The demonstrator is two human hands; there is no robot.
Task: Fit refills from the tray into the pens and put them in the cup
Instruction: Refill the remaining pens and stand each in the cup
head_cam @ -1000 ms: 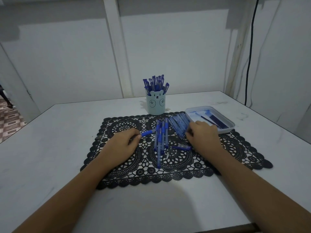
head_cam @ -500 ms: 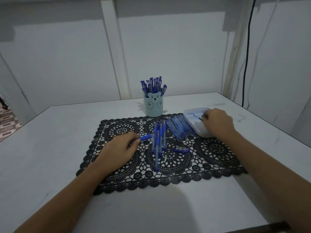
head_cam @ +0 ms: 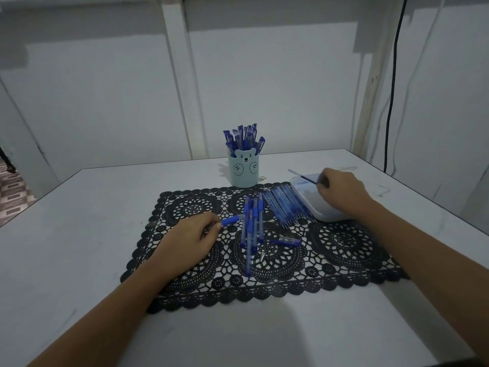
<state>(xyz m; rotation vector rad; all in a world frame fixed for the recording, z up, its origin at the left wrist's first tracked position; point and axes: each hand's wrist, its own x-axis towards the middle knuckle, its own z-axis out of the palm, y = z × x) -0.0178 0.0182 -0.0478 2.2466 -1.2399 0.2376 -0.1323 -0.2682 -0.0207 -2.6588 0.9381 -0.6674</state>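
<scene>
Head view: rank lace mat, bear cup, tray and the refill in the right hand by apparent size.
1. lace mat
2. tray, edging the bear cup; right hand hides part, so unsure
3. refill

Only one view is given. The head camera is looking forward and down over the worktop, facing the back wall. It is sitting near, and its wide lens is curving the worktop edges.
</scene>
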